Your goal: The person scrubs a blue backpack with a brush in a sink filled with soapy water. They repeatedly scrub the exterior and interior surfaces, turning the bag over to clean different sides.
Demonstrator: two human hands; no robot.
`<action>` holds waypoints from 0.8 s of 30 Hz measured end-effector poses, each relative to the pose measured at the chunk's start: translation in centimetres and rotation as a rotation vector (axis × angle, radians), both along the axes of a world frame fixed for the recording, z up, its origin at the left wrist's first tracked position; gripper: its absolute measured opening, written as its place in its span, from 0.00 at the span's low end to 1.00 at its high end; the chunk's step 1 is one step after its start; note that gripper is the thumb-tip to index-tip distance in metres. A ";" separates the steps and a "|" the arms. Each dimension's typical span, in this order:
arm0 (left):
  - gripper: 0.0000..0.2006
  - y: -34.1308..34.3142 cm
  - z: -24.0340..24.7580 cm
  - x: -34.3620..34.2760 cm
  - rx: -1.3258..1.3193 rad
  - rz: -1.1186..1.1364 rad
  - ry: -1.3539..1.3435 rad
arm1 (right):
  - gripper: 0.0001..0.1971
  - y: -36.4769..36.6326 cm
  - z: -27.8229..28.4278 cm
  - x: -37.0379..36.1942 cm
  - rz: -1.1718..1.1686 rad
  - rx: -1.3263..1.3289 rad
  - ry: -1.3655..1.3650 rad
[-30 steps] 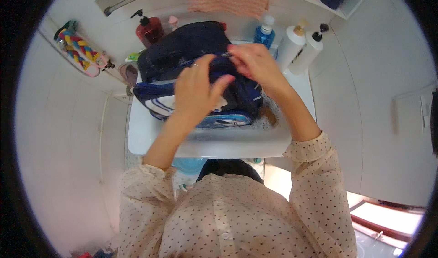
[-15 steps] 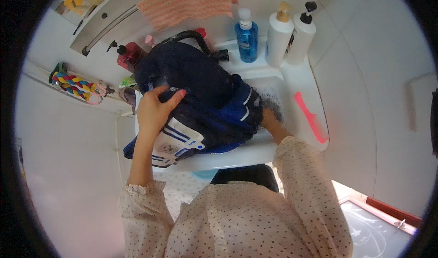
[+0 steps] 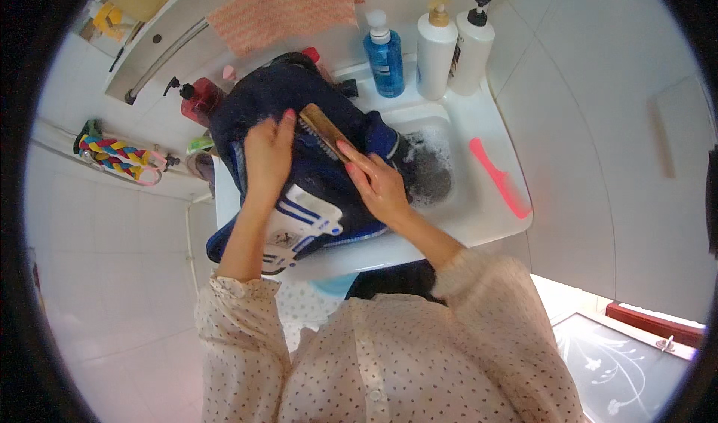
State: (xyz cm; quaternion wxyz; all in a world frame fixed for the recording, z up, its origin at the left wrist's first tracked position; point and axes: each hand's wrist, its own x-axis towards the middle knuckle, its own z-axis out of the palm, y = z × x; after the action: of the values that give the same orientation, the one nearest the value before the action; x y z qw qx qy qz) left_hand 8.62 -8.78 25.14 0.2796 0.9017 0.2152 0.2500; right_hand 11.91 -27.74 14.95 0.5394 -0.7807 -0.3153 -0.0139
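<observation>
A dark navy backpack [image 3: 280,90] lies bunched across the white sink [image 3: 490,225], with its pale patterned panel toward me. My left hand [image 3: 268,157] is closed on the cloth of its upper part, fingers curled under and partly hidden. In my right hand [image 3: 383,191] is a wooden scrub brush [image 3: 323,130], gripped by its near end. Its pale bristles face left and down, close over the backpack; whether they touch is hard to tell. Grey soapy water [image 3: 430,176] with foam fills the basin right of the backpack.
A pink comb [image 3: 497,176] rests on the sink's right rim. Along the back stand a blue bottle [image 3: 387,64], two white pump bottles [image 3: 436,56] and a red pump bottle [image 3: 200,101]. An orange striped towel [image 3: 284,11] hangs above; braided cords [image 3: 120,154] hang on the left wall.
My right hand has come up out of the basin water with the scrub brush and moved left over the backpack. My left hand has shifted slightly and now curls into the cloth.
</observation>
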 end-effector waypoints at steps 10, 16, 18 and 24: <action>0.27 0.1 -1.5 -2.7 -0.072 0.073 -0.160 | 0.22 3.1 0.9 1.5 0.082 0.054 -0.120; 0.25 2.1 -3.0 -4.7 -0.025 0.228 -0.192 | 0.20 -5.7 -3.9 3.0 0.175 -0.290 -0.050; 0.25 2.2 -3.4 -5.0 0.042 0.246 -0.213 | 0.19 -6.7 -6.1 3.5 0.046 0.206 0.012; 0.25 3.5 -3.0 -5.2 0.049 0.299 -0.173 | 0.20 -12.0 -17.8 7.0 -0.102 -0.863 0.204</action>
State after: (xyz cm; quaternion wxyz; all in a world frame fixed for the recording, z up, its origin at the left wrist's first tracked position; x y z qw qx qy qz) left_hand 3.43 -5.32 22.13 0.2346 0.8414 0.3158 0.3704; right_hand 18.94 -39.71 -2.83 0.1913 -0.9463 -0.1984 0.1692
